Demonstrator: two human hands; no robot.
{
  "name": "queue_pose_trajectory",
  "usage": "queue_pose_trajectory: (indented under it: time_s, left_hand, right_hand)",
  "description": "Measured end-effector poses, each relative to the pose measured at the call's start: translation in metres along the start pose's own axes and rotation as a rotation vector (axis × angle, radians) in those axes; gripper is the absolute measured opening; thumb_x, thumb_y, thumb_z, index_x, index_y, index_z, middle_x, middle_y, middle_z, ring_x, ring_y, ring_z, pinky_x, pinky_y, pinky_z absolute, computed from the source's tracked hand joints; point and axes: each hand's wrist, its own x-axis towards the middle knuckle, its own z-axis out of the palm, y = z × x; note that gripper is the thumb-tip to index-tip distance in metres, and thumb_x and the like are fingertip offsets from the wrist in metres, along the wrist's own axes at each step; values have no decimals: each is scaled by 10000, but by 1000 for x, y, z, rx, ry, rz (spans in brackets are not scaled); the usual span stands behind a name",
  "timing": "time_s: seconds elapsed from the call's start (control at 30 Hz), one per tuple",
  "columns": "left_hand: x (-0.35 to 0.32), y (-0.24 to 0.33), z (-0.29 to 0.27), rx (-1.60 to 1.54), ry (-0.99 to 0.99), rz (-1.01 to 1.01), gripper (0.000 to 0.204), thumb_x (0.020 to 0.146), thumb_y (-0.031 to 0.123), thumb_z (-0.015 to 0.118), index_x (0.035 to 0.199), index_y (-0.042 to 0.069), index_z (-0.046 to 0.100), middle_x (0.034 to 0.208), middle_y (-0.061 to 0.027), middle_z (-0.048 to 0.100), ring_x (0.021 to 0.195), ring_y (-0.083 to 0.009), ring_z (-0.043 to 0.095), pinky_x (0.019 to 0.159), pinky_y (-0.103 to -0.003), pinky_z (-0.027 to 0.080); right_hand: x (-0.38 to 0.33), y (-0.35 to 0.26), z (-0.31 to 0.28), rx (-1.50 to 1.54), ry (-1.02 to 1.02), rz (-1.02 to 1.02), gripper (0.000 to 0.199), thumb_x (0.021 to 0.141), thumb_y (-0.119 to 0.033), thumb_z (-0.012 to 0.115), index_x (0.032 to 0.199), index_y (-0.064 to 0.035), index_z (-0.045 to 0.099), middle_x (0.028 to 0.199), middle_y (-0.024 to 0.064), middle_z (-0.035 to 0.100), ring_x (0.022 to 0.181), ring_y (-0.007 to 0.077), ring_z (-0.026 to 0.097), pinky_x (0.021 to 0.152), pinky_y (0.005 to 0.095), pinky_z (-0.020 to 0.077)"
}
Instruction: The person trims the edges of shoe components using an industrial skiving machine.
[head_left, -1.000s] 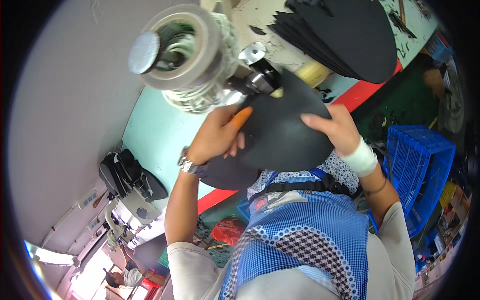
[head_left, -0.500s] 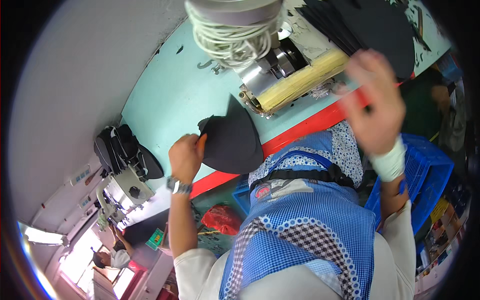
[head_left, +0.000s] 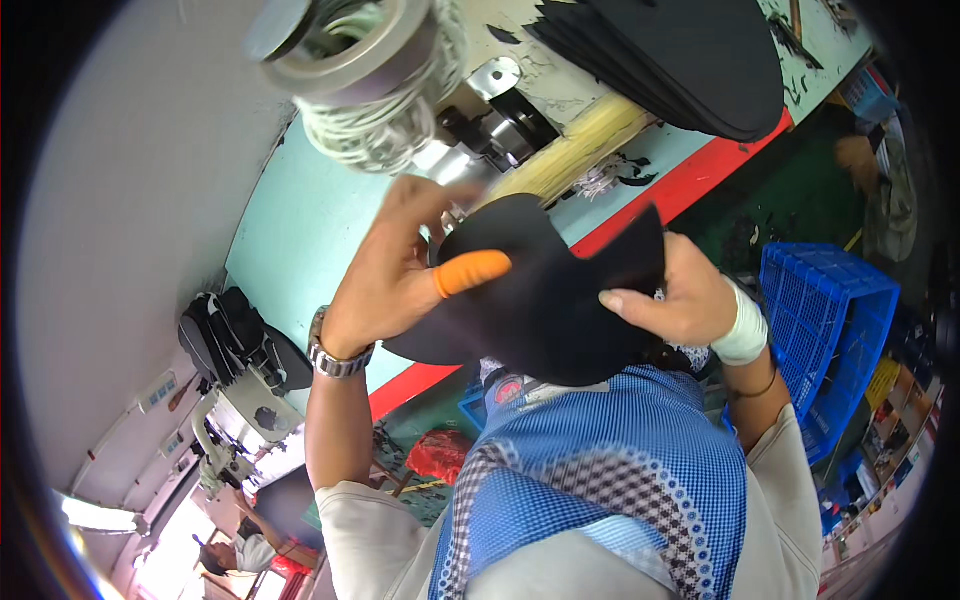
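Observation:
A black curved flat piece (head_left: 570,310) is up in front of my apron, above the table's red front edge. My right hand (head_left: 690,295) grips its right end, thumb on top and fingers behind. Over its left part is my left hand (head_left: 385,275), with an orange finger cover (head_left: 472,273) on the outstretched thumb. The left fingers are spread and slightly blurred near the machine (head_left: 510,135); the thumb lies over the black piece. A stack of similar black pieces (head_left: 690,70) lies at the far right of the table.
A yellow padded strip (head_left: 575,150) runs along the machine's front. Coiled white cord (head_left: 375,130) hangs round a fixture above the table (head_left: 290,215). Blue crates (head_left: 830,340) stand at right, a red bag (head_left: 437,455) below. Another person (head_left: 245,550) sits at far left.
The black piece has come up off the table toward my apron. My right hand has moved down from near the stack and taken its right end. My left hand has opened out and moved up.

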Motion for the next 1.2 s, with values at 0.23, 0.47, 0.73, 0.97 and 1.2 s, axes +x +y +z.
queue_pose_trajectory:
  time_s: [0.23, 0.47, 0.73, 0.97, 1.2]
  left_hand:
    - [26, -6, 14, -438, -28, -561, 371, 1022, 301, 517, 1022, -56, 619, 732, -72, 667, 485, -109, 604, 458, -202, 486]
    - [46, 4, 11, -4, -132, -697, 420, 1003, 358, 537, 789, 3, 606, 482, -44, 551, 349, -93, 479, 348, -235, 335]
    - [-32, -61, -20, 196, 98, -543, 513, 883, 434, 682, 994, -64, 631, 759, -135, 667, 680, -190, 660, 582, -316, 520]
    - [-136, -119, 10, 941, 271, -517, 413, 847, 326, 723, 1055, -26, 667, 948, -183, 685, 808, -372, 660, 711, -432, 533]
    - [-88, 4, -3, -442, 49, -441, 413, 983, 163, 558, 1367, 28, 487, 942, -135, 686, 846, -243, 700, 683, -376, 575]
  right_hand:
    - [31, 39, -16, 426, 202, 314, 279, 880, -68, 664, 1104, 98, 652, 984, 124, 712, 873, 141, 667, 809, 265, 528]
    - [40, 37, -18, 317, 471, 330, 281, 861, -133, 694, 1009, 105, 675, 867, 102, 715, 747, 115, 660, 679, 259, 514]
    - [-20, -47, 8, -463, 1238, 41, 151, 831, -32, 759, 714, -22, 663, 816, 84, 720, 655, 99, 607, 597, 232, 483]
    - [43, -7, -53, -1260, 631, -441, 181, 831, -33, 695, 1011, -9, 694, 1040, 173, 686, 1056, 349, 642, 950, 404, 501]
    - [16, 3, 68, -392, 100, -240, 591, 705, -248, 848, 1185, 18, 629, 1096, 204, 671, 1081, 347, 636, 961, 411, 491]
